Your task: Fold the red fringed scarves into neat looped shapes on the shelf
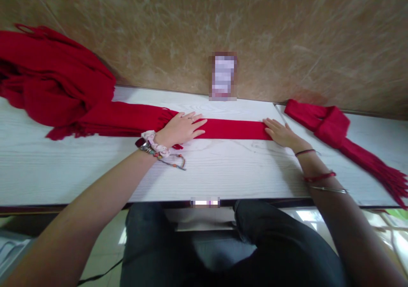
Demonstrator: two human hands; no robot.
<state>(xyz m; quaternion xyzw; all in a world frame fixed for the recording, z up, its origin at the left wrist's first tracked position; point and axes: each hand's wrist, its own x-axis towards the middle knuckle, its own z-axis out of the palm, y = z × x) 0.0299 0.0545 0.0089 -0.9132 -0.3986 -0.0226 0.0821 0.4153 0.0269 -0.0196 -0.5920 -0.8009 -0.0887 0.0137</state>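
Observation:
A long red scarf (234,129) lies folded into a narrow strip across the white wooden table (95,168). My left hand (182,128) rests flat on the strip near its middle, fingers stretched out and open. My right hand (279,133) lies flat on the strip's right end, fingers spread and open. The scarf's left part bunches up and runs under a pile of red scarves (51,81) at the far left.
A folded, tied red scarf with fringe (338,134) lies on the table at the right. A small blurred card (223,75) leans against the brown marbled wall behind. My dark-trousered legs show below the table's front edge.

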